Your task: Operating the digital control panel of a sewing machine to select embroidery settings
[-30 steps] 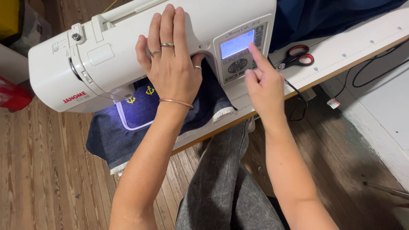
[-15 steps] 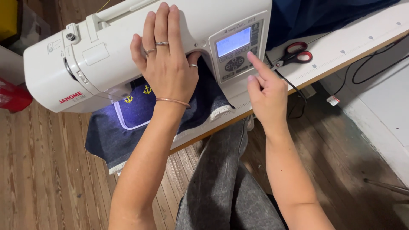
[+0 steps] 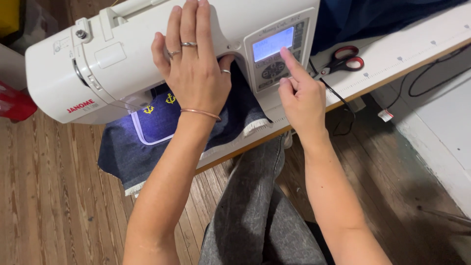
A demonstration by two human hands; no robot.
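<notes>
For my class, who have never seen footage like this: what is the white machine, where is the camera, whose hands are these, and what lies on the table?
The camera sits on the person's head and looks down, so both arms are the wearer's own. The white machine is a computerised sewing machine with a small lit screen and buttons beneath it. The left hand, wearing rings and a thin bangle, rests flat on the machine's arm. The right hand points its index finger at the button panel beside the screen. Neither hand holds anything. Under the needle area lies dark blue denim fabric with small yellow embroidered anchors. Red-handled scissors lie on the white table. Below are grey trousers and a wooden floor.
</notes>
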